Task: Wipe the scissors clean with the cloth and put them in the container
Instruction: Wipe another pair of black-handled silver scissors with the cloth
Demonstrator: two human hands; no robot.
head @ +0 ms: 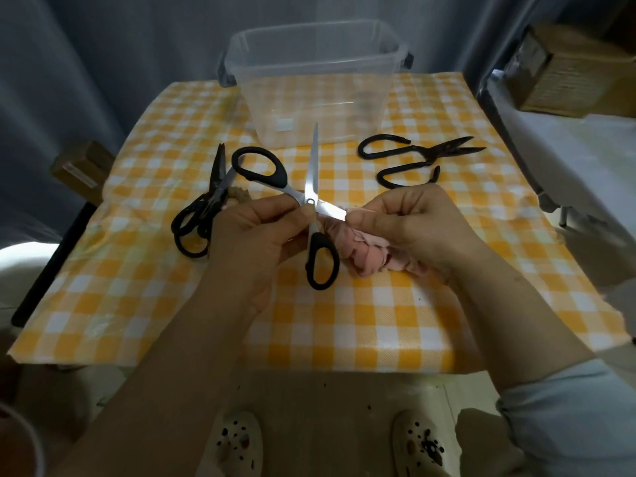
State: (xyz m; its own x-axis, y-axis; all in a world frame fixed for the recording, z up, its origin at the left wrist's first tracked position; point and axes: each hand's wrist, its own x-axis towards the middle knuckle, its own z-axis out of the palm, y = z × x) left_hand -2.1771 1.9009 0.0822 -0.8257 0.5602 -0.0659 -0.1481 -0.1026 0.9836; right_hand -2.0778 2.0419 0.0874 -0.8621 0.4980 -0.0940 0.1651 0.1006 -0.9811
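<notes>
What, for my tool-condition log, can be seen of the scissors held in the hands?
The scissors have shiny silver metal blades, a round pivot screw and black plastic loop handles. They are opened wide into an X and held above the checked tablecloth. The left hand grips them by the pivot. The right hand presses a pink cloth around the blade pointing right. The other blade points away toward the clear container. One handle points up-left, the other toward the person.

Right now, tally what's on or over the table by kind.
Scissors: 3, held pair, left pair, black shears; left pile may hide another.
Pink cloth: 1
Clear container: 1
Total: 5
</notes>
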